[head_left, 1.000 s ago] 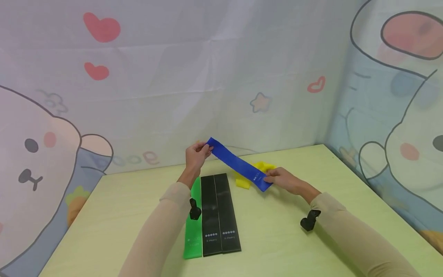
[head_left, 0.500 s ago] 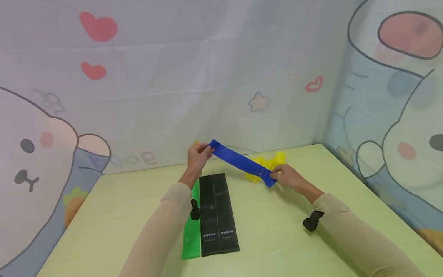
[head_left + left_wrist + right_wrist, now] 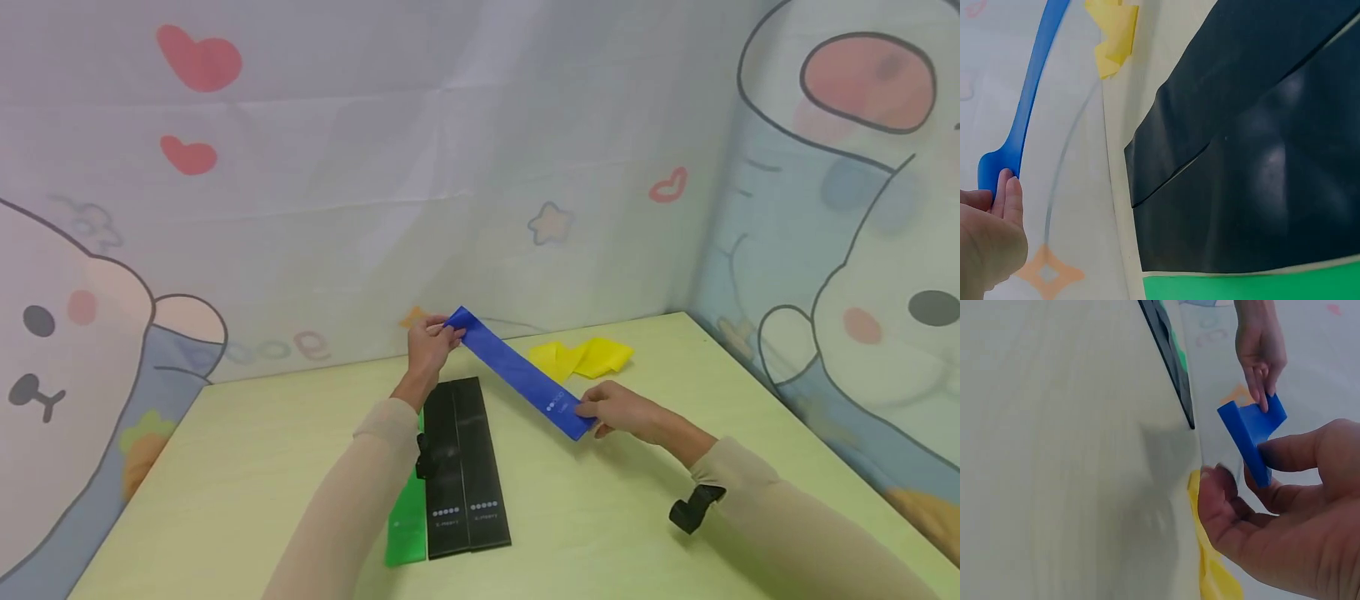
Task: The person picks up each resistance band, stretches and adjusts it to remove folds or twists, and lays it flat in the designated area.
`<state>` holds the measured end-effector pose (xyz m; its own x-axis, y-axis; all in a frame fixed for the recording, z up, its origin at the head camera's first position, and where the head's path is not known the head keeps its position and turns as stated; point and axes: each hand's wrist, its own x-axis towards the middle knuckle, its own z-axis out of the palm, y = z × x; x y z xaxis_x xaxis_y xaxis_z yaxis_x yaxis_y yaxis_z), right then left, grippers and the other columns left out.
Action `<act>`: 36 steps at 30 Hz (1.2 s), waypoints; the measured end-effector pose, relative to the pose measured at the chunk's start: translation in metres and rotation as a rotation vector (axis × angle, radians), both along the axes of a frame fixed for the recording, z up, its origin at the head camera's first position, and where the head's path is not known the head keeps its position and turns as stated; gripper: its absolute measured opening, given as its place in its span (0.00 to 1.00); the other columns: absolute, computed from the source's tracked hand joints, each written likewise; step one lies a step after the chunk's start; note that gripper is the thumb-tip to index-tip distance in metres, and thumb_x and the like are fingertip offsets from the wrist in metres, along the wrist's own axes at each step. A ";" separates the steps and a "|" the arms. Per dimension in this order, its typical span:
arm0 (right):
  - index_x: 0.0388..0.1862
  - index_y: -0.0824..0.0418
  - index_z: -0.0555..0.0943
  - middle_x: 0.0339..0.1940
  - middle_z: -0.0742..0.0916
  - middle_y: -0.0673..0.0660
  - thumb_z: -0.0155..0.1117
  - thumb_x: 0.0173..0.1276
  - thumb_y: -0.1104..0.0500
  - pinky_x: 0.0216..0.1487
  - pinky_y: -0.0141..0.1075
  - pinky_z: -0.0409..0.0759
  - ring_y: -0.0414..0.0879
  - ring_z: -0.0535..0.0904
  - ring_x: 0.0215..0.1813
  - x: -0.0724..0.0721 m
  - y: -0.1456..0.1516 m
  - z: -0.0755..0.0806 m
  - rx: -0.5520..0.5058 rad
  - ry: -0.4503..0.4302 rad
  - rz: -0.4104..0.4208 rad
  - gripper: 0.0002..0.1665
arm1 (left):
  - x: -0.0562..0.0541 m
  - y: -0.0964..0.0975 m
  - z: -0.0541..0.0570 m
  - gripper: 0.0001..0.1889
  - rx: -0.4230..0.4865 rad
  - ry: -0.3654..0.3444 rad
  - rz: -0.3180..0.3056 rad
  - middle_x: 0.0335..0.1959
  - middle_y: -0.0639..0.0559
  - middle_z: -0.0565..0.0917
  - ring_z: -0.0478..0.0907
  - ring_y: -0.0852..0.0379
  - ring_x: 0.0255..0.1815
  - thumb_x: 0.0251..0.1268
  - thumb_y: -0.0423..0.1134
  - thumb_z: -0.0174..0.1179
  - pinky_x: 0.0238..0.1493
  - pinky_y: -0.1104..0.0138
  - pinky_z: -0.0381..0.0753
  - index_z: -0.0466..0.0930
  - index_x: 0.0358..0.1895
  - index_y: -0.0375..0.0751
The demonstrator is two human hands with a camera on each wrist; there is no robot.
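Observation:
A blue resistance band (image 3: 517,371) with dots printed near its lower end is stretched flat between both hands, above the table. My left hand (image 3: 431,346) pinches its upper far end; in the left wrist view thumb and fingers close on the blue band (image 3: 997,169). With thumb and fingers my right hand (image 3: 622,410) grips the lower near end, also seen in the right wrist view (image 3: 1291,506). Behind the blue band lies a crumpled yellow band (image 3: 600,357). Two black bands (image 3: 465,492) lie side by side left of it, and a green band (image 3: 407,525) sits beside them, partly hidden by my left arm.
The pale yellow table (image 3: 285,433) ends at a printed cloth backdrop (image 3: 337,183) just behind the hands. A second cloth panel (image 3: 795,292) rises along the right edge. Black camera mounts sit on both wrists.
The right hand moved the blue band's near end up slightly, then down toward me. The yellow band has come away from behind it and lies farther right. The left hand keeps its pinch.

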<state>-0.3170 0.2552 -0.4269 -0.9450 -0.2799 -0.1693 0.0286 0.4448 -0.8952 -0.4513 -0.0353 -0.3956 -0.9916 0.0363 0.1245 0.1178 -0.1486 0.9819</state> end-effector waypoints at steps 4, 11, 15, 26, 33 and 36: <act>0.38 0.71 0.80 0.29 0.83 0.57 0.52 0.78 0.63 0.36 0.36 0.81 0.47 0.78 0.31 0.013 -0.003 -0.005 -0.076 -0.023 0.032 0.13 | 0.000 0.003 -0.001 0.13 0.019 -0.003 0.026 0.56 0.26 0.79 0.83 0.38 0.52 0.73 0.22 0.51 0.56 0.56 0.82 0.63 0.57 0.27; 0.43 0.73 0.79 0.27 0.81 0.57 0.57 0.76 0.64 0.30 0.33 0.77 0.44 0.75 0.27 0.032 -0.015 -0.019 -0.131 -0.027 0.067 0.10 | -0.002 0.003 -0.011 0.10 -0.121 0.042 0.041 0.50 0.31 0.82 0.86 0.51 0.38 0.75 0.24 0.52 0.46 0.62 0.86 0.79 0.52 0.25; 0.56 0.74 0.72 0.29 0.84 0.59 0.60 0.75 0.63 0.31 0.35 0.79 0.45 0.77 0.28 0.041 -0.019 -0.020 -0.148 -0.020 0.048 0.18 | -0.002 0.004 -0.013 0.12 -0.183 0.061 0.069 0.45 0.34 0.84 0.83 0.48 0.35 0.75 0.26 0.53 0.36 0.66 0.84 0.81 0.54 0.26; 0.42 0.66 0.78 0.26 0.84 0.62 0.60 0.75 0.63 0.26 0.32 0.78 0.45 0.76 0.24 0.061 -0.032 -0.018 -0.133 0.061 0.175 0.05 | -0.003 0.009 -0.021 0.12 -0.253 0.044 0.031 0.48 0.37 0.84 0.80 0.49 0.46 0.70 0.27 0.60 0.58 0.48 0.77 0.84 0.53 0.30; 0.43 0.68 0.82 0.29 0.83 0.55 0.61 0.74 0.63 0.25 0.31 0.77 0.45 0.76 0.25 0.071 -0.041 -0.016 -0.106 0.066 0.209 0.07 | -0.001 0.013 -0.022 0.14 -0.263 0.007 -0.036 0.48 0.35 0.84 0.83 0.49 0.44 0.68 0.23 0.59 0.54 0.55 0.83 0.82 0.55 0.29; 0.43 0.68 0.82 0.30 0.84 0.57 0.62 0.73 0.64 0.25 0.31 0.77 0.45 0.76 0.25 0.074 -0.046 -0.017 -0.115 0.054 0.221 0.06 | 0.000 0.015 -0.024 0.16 -0.294 0.002 -0.075 0.53 0.33 0.82 0.83 0.44 0.52 0.69 0.23 0.56 0.56 0.58 0.82 0.80 0.58 0.28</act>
<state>-0.2430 0.2089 -0.4442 -0.8653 -0.4956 -0.0754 -0.1074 0.3302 -0.9378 -0.4510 -0.0200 -0.4198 -0.9844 0.1446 0.1001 0.1196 0.1336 0.9838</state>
